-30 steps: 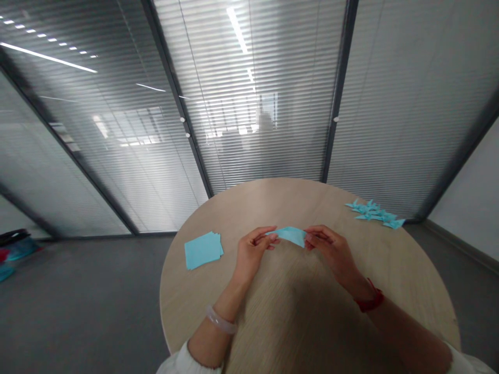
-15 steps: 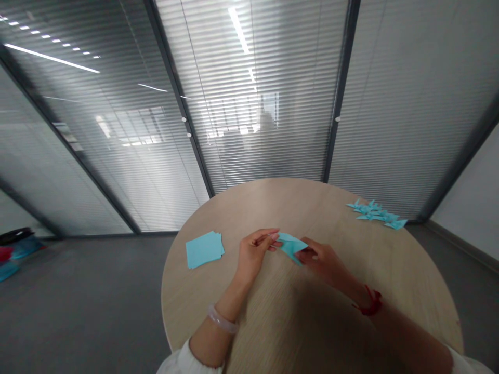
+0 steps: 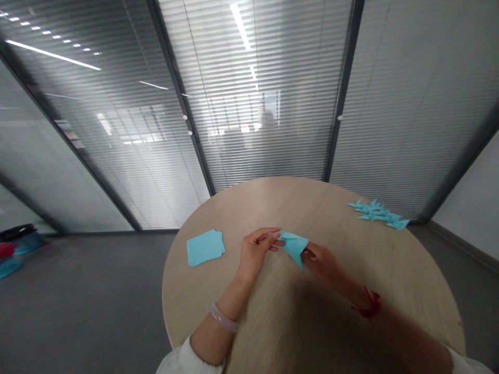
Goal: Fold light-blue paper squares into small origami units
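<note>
A partly folded sheet of light-blue origami paper (image 3: 294, 246) is held between my hands above the middle of the table. My left hand (image 3: 258, 246) pinches its left corner between thumb and fingers. At the paper's right edge, my right hand (image 3: 320, 262) grips it, with the fingertips partly hidden behind the paper. The paper's lower point hangs down towards me. To the left of my left hand lies a stack of flat light-blue paper sheets (image 3: 205, 248). Several folded blue paper cranes (image 3: 376, 212) sit in a cluster at the table's far right.
The round wooden table (image 3: 273, 200) has its far edge near a glass partition with blinds (image 3: 268, 145). On the floor at the far left are a dark and blue bin-like object (image 3: 23, 238) and something red, both cut off by the frame.
The paper has turned so that more of its smooth face shows, and its lower point hangs slightly lower. My right fingers have shifted behind its right edge; my left hand keeps its pinch.
</note>
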A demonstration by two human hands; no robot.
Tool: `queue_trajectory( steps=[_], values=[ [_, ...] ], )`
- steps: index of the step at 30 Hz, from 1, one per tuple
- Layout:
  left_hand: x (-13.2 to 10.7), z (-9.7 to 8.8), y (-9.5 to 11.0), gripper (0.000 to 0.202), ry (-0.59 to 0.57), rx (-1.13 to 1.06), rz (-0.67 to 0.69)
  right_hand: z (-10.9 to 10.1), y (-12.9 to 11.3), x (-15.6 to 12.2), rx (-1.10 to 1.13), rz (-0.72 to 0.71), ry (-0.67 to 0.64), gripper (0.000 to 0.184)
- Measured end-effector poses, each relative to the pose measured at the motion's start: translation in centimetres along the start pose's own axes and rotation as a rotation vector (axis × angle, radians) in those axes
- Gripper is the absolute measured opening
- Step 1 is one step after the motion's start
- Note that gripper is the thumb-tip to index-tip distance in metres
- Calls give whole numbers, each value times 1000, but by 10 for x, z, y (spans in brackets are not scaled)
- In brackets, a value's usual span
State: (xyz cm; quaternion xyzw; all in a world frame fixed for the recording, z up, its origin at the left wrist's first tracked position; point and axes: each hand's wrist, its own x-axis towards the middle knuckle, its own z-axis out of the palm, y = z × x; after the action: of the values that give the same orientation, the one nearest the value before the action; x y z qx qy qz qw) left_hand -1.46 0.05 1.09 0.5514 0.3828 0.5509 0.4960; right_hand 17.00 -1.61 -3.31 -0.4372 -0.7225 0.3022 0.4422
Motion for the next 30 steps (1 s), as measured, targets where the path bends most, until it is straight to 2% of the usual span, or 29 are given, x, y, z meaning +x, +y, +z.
queue_trajectory(
  steps=[4,7,11,19,25,30],
  values=[
    [2,-1,-2,18,47,-20,4,-7,-6,3,217,56,83,40],
    [2,0,-3,18,74,-17,13,-10,-14,4,314,85,126,37],
    [1,-1,-2,18,70,-5,0,-11,-13,3,328,131,169,33],
    [1,-2,-2,22,71,24,11,-10,-13,6,389,129,206,33],
    [1,-2,-1,31,37,16,2,-15,-14,6,331,125,275,27],
    [1,-3,-1,23,45,10,10,-16,-15,6,294,126,296,29]
  ],
)
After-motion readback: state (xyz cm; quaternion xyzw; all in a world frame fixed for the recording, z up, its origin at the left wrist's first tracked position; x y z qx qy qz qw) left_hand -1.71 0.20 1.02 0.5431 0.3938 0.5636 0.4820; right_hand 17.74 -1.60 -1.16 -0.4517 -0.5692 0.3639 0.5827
